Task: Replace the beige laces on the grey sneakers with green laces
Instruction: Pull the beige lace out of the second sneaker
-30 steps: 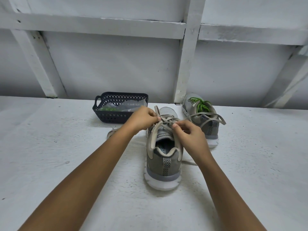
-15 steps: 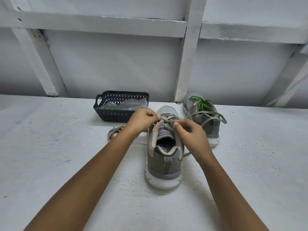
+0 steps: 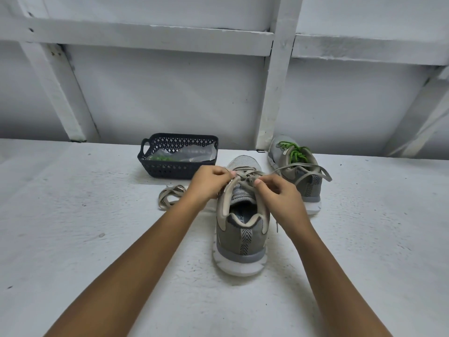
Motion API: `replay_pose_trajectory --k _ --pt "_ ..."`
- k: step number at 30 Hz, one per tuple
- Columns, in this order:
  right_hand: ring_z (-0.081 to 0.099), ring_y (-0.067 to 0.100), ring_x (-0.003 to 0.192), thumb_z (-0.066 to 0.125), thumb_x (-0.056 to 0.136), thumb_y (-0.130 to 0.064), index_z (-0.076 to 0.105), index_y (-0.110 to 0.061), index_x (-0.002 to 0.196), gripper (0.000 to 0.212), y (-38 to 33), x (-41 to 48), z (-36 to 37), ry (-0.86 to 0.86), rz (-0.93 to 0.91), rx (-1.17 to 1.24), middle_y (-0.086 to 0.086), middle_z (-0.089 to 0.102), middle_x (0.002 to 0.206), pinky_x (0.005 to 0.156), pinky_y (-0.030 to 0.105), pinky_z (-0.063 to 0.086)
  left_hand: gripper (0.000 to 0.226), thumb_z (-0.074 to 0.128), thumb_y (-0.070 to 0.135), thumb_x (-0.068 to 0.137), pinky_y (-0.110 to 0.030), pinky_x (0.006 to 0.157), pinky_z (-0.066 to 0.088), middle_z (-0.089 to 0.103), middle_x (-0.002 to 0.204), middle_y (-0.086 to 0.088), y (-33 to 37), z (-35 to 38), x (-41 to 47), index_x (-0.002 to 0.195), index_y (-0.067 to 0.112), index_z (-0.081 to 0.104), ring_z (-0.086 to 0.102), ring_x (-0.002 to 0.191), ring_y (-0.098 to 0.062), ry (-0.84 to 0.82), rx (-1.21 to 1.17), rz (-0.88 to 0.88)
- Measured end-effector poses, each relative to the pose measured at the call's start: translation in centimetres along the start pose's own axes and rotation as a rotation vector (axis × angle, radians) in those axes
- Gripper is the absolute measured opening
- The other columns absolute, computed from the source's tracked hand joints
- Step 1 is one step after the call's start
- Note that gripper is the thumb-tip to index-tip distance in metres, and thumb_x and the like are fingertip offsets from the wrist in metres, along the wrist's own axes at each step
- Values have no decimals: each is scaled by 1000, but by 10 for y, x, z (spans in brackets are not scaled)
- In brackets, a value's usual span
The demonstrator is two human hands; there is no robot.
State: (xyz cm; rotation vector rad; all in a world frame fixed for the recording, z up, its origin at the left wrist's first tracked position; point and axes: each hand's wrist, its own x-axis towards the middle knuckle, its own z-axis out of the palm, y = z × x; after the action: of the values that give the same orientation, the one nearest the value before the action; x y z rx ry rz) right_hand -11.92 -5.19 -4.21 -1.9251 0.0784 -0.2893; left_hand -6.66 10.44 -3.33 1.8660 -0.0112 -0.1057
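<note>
A grey sneaker (image 3: 239, 239) stands heel toward me in the middle of the white surface, still threaded with a beige lace (image 3: 245, 177). My left hand (image 3: 210, 182) pinches the lace at the sneaker's left eyelets. My right hand (image 3: 279, 194) pinches it on the right side. One loose end (image 3: 303, 166) of this lace trails right, across the second grey sneaker (image 3: 295, 171), which carries a green lace (image 3: 295, 152). A removed beige lace (image 3: 170, 194) lies coiled on the surface to the left.
A dark perforated basket (image 3: 178, 166) behind my left hand holds a clear plastic bag with something green (image 3: 161, 158) inside. A white wall with wooden beams (image 3: 274, 93) closes off the back of the surface.
Both hands stay on the beige lace at the sneaker's upper eyelets, with only small finger shifts. The coiled beige lace on the left has come more into view.
</note>
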Motion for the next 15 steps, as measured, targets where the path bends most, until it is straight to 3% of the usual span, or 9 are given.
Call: replay_pose_trajectory --k 3,8,11,13,15 --pt "62 -1 86 62 88 -31 70 -24 91 11 2 1 0 5 4 19 -9 70 90 67 12 42 17 62 20 90 -28 57 45 64 77 -6 1 -4 4 75 16 69 54 69 -17 120 -79 32" --pt "62 1 87 61 88 -33 70 -24 93 14 3 1 0 2 7 22 -9 70 90 68 15 43 15 58 22 93 -24 54 44 60 74 2 1 -22 13 94 11 69 52 64 -7 423 -278 37" --pt "62 1 86 61 88 -33 70 -23 93 14 2 1 1 2 6 18 -9 70 90 67 14 43 20 58 29 92 -25 56 46 61 76 0 -2 -13 6 86 12 67 53 66 -10 285 -205 12" --pt "62 -1 85 61 88 -32 70 -23 94 14 2 1 0 3 3 12 -9 70 90 67 13 43 22 61 31 90 -31 64 51 64 80 -3 -8 -1 2 81 12 68 56 72 -14 125 -118 -4" --pt "62 -1 86 61 88 -32 70 -23 94 14 1 0 0 -2 1 12 -10 70 90 68 13 43 20 66 26 87 -38 74 52 65 79 -3 -13 7 1 76 11 71 57 74 -16 81 -107 30"
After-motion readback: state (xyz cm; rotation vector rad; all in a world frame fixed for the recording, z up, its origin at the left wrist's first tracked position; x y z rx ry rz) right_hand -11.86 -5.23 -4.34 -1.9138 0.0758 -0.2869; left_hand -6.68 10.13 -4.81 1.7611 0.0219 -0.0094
